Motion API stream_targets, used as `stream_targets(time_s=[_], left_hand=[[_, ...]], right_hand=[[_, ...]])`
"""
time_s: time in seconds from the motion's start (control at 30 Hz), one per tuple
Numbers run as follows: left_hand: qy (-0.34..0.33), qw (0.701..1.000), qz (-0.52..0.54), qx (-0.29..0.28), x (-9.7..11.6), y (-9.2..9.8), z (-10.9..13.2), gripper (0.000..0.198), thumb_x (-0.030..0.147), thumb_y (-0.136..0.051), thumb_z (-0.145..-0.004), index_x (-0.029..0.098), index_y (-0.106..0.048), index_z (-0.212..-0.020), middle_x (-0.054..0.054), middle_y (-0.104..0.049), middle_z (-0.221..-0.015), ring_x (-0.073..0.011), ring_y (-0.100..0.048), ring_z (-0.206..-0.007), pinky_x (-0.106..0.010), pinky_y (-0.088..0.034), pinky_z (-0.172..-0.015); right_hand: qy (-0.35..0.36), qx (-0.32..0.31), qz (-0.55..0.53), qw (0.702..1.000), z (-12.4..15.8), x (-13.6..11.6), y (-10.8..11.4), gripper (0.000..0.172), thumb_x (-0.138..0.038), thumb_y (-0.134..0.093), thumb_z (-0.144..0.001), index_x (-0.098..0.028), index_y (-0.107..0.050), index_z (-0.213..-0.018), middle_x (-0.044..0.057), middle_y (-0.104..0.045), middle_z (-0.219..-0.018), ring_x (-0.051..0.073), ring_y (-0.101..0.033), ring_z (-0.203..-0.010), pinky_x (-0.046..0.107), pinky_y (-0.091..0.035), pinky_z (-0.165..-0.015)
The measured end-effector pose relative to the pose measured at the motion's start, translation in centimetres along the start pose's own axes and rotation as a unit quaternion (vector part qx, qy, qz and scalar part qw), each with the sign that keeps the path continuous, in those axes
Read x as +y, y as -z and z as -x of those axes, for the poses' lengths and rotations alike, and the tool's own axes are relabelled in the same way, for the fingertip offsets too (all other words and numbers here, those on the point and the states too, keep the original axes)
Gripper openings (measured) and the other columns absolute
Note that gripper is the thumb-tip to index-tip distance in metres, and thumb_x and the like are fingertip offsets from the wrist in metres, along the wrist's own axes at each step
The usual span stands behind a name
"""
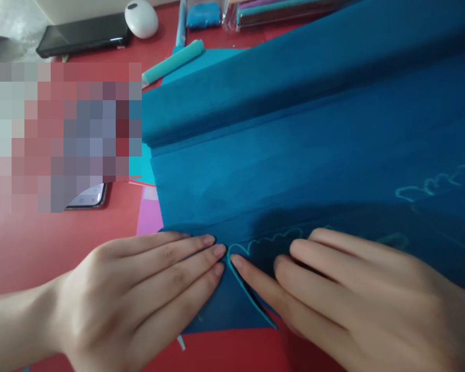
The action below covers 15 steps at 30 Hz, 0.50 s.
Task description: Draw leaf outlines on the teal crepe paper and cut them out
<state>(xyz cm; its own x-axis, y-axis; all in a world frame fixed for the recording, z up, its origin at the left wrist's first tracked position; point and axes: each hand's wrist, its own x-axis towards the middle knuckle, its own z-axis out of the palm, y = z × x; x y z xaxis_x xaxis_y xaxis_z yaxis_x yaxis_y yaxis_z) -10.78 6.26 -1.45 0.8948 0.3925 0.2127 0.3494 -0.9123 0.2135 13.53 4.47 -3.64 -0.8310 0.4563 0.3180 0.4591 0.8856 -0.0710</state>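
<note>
blue paper (217,191) covers the right side of the red surface (228,354), its near left corner under the left hand (139,287), pressed flat and gripping nothing. 1 teal stick (174,63) lies by the paper's far left corner, then 1 pale outline (243,281); the right hand (356,294) rests its index fingertip on the paper, but whether its curled fingers hold anything, i cannot tell.

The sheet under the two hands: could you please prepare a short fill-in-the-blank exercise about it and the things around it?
1. The left hand and the right hand are both on a ____ sheet.
2. The surface beneath is coloured ____.
3. A purple piece shows at the sheet's ____ edge in the picture.
4. The rounded object beside the black device is ____.

Missing words: blue; red; left; white.
</note>
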Motion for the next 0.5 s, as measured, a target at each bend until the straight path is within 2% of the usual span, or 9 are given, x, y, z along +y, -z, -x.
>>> stream_targets(time_s=[0.17,0.33,0.5], left_hand=[[0.002,0.998,-0.063,0.011,0.24,0.04,-0.23,0.039,0.007,-0.029,-0.087,0.016,-0.062,-0.105,0.000,-0.062,-0.121,-0.0122,-0.044,-0.126,-0.028,-0.037,-0.109],[-0.003,0.998,-0.043,0.044,0.19,-0.28,-0.25,0.036,0.012,-0.030,-0.090,0.017,-0.065,-0.097,-0.003,-0.065,-0.116,-0.0149,-0.050,-0.121,-0.029,-0.044,-0.103],[0.064,0.998,-0.006,0.015,0.30,-0.62,0.56,0.035,0.017,-0.035,-0.091,0.027,-0.060,-0.114,0.003,-0.065,-0.116,-0.0180,-0.061,-0.107,-0.033,-0.055,-0.091]], right_hand=[[-0.019,0.008,-0.007,1.000,-0.29,-0.12,-0.29,0.039,-0.006,-0.033,-0.086,-0.010,-0.061,-0.112,0.005,-0.065,-0.064,0.019,-0.053,-0.057,0.035,-0.041,-0.050],[-0.028,0.012,-0.010,1.000,-0.38,-0.39,-0.09,0.036,-0.005,-0.036,-0.085,-0.010,-0.063,-0.109,0.003,-0.063,-0.062,0.018,-0.051,-0.053,0.034,-0.038,-0.047],[-0.015,0.003,-0.014,1.000,-0.18,-0.31,0.10,0.036,-0.006,-0.038,-0.084,-0.008,-0.061,-0.112,0.005,-0.065,-0.067,0.019,-0.054,-0.057,0.034,-0.039,-0.048]])
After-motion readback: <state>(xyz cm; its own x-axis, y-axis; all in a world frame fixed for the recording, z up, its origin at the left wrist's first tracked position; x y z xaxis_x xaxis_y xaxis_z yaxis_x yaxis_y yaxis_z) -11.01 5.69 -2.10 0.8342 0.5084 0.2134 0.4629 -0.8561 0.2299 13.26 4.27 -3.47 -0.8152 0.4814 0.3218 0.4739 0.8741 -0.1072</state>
